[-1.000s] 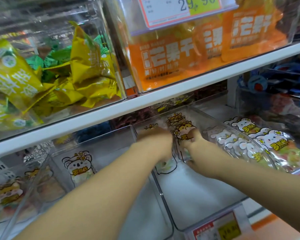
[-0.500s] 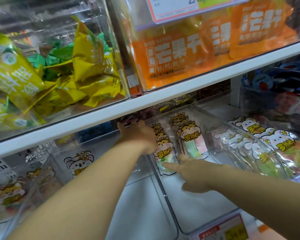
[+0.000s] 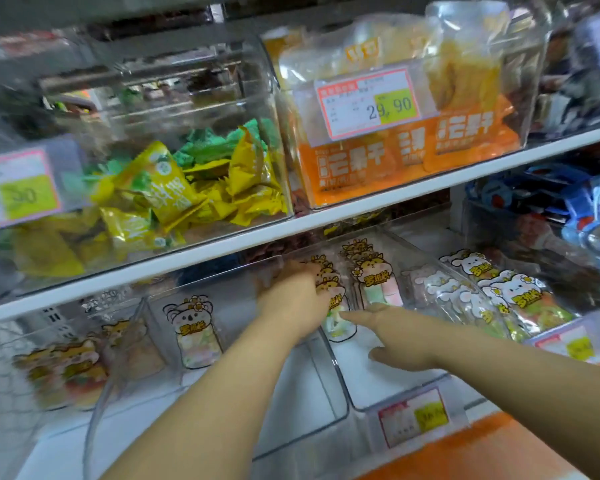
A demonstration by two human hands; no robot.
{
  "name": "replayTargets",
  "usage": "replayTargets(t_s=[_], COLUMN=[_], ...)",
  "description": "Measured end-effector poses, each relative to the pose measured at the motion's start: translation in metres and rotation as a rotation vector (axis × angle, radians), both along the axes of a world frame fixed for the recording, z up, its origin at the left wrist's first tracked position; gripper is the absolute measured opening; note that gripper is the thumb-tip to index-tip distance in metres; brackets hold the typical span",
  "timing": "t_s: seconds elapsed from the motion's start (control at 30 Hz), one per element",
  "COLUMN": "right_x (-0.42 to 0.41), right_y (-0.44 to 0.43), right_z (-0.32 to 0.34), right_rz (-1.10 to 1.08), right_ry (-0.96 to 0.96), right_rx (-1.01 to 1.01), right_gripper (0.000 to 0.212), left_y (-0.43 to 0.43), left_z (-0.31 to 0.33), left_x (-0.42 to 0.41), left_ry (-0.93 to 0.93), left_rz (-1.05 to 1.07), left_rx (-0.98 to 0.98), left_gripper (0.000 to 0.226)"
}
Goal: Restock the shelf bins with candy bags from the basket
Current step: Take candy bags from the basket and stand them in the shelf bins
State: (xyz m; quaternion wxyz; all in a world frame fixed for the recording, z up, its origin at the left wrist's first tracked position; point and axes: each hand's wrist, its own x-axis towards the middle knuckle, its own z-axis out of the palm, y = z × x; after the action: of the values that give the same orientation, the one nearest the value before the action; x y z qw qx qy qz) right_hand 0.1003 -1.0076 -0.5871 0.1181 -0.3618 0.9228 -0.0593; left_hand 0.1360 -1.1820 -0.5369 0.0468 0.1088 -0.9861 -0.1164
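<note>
Two bare forearms reach into one clear bin [image 3: 361,379] on the lower shelf, with one price tag [image 3: 413,419] clipped to its front. The right hand [image 3: 399,336] is slack, fingers straight, and its forefinger tip touches the front candy bag [image 3: 340,329]. That bag heads the left of two rows of hamster-print bags. The left hand [image 3: 291,299] lies over this row; I cannot tell whether its fingers clasp anything. One koala bag [image 3: 193,332] stands in the neighbouring bin. Above are two more bins, holding yellow packets [image 3: 174,192] and orange packs [image 3: 354,164].
</note>
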Motion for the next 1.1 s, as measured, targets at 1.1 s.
replayTargets(t_s=[1.1], right_x=[0.286], right_y=[-0.009], right_z=[-0.222], right_rz=[-0.066], right_ry=[-0.424], right_rx=[0.089], right_gripper=[0.035], left_y=[0.005], left_z=[-0.265], left_x=[0.387], left_ry=[-0.408], left_rz=[-0.091], left_rx=[0.219], left_gripper=[0.069])
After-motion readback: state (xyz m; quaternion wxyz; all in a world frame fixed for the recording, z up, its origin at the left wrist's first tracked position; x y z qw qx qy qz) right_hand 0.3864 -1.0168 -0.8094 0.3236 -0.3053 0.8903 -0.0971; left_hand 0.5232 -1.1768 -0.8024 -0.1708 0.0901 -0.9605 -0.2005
